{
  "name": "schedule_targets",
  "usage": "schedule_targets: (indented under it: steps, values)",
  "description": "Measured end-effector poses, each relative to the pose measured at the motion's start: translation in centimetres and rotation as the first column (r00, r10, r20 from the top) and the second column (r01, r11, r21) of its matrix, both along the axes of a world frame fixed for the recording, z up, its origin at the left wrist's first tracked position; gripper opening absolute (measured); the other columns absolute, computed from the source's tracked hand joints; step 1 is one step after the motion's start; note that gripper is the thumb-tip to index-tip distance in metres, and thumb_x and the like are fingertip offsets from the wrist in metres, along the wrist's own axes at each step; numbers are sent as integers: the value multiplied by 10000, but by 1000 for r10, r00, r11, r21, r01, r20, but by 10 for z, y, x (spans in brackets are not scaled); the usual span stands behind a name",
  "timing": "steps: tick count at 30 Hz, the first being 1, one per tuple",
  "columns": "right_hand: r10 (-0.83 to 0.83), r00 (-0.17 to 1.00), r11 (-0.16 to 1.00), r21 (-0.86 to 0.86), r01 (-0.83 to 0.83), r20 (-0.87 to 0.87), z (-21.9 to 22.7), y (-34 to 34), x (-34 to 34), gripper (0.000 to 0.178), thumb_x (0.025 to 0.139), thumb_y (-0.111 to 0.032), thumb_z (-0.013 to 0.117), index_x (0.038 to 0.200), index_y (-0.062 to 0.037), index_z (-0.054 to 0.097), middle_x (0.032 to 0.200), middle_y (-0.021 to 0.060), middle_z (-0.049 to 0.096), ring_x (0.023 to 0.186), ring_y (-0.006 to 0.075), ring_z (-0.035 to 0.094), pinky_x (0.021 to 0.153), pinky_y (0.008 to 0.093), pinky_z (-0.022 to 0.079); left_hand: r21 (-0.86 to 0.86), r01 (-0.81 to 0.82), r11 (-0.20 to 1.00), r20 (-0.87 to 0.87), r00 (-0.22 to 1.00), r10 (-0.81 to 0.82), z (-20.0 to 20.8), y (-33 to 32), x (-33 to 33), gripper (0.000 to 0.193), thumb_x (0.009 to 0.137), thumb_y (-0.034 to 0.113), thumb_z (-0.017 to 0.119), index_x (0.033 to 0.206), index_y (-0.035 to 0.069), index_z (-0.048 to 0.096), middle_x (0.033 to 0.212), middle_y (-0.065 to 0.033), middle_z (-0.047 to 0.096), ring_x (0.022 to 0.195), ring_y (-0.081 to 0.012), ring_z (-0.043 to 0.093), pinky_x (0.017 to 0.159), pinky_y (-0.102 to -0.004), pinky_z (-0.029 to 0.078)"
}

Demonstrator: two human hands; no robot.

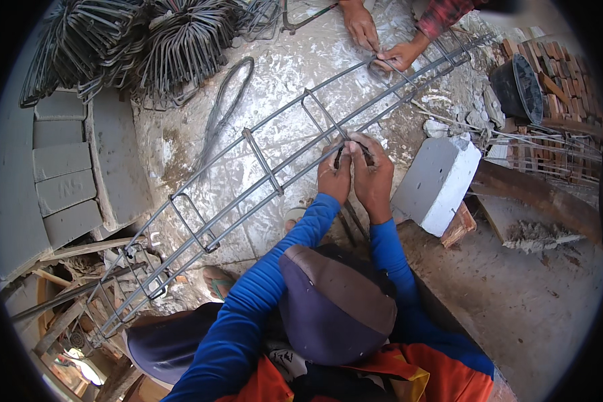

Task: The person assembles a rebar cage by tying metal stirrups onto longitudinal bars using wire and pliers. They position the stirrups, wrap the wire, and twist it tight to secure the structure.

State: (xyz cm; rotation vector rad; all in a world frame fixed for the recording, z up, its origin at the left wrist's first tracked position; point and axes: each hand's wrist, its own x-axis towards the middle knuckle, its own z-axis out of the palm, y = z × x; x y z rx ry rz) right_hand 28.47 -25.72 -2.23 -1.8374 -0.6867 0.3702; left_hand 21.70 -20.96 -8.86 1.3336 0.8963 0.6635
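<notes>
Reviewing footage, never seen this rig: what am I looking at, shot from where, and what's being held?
No machine: a person works bare-handed. The one picture comes from a wide fisheye camera worn on their head, looking down, so straight edges bend near the rim. Their left hand and right hand, both blue-sleeved, meet at the near side of a long steel-bar cage; exactly what they pinch is too small to tell. A co-worker's hands are toward its far end. On the pale, stained floor lies a wire loop; bent steel loops are bundled upper left.
</notes>
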Motion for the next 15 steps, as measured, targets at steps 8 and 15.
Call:
schedule_targets:
  steps: [8, 15]
  values:
    - [-234, 745, 888, 175, 426, -625, -24, -14, -12, 275, 1015, -113, 619, 1248, 31, 621, 1114, 69, 624, 996, 143, 598, 914, 305, 515, -48, -9, 999, 17, 1000, 10, -8, -2, 5, 366, 1001, 263, 638, 1212, -36, 636, 1150, -218, 655, 1091, -329, 632, 974, -398, 473]
    - [-118, 459, 826, 169, 537, -881, -42, -16, -6, 348, 1024, -124, 594, 1326, 30, 516, 1126, 87, 601, 1000, 136, 601, 871, 261, 532, -76, 3, 997, 22, 1000, -1, -3, -3, 5, 416, 1019, 287, 611, 1245, -63, 604, 1205, -186, 655, 1124, -251, 616, 992, -346, 464]
